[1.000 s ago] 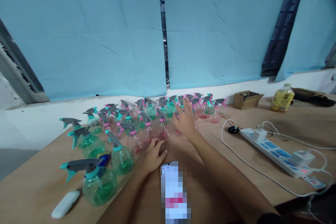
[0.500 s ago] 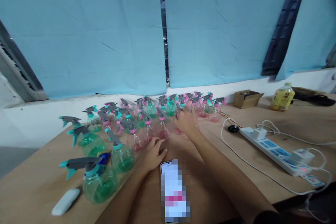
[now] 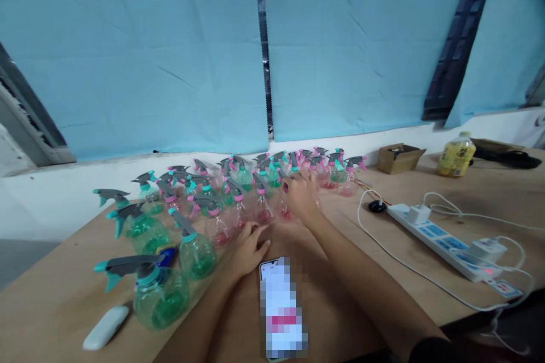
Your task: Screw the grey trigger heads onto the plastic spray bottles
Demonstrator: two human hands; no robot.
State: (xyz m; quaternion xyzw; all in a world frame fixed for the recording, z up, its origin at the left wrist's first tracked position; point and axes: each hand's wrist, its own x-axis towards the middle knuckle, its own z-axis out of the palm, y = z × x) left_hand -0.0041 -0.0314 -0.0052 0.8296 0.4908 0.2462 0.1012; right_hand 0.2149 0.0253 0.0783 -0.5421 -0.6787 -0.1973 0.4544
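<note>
My right hand (image 3: 301,193) is closed around the upper part of a pink spray bottle (image 3: 286,212), which stands in the front row of bottles; its grey trigger head partly shows beside my fingers. On the table, my left hand (image 3: 248,248) lies open and holds nothing, fingers spread just in front of the pink bottles. Nearest to it are a pink spray bottle (image 3: 220,232) and a green spray bottle (image 3: 198,255). A phone (image 3: 281,300) with a lit, blurred screen lies between my forearms.
More green and pink spray bottles crowd toward the wall. At the front left stand a large green spray bottle (image 3: 160,300) and a white oval case (image 3: 105,327). To the right are a power strip (image 3: 438,244) with cables, a cardboard box (image 3: 400,159) and a yellow-labelled bottle (image 3: 457,156).
My right hand keeps its place at the pink spray bottle, whose head now tilts slightly further left. My left hand stays still. The whole view has shifted a little.
</note>
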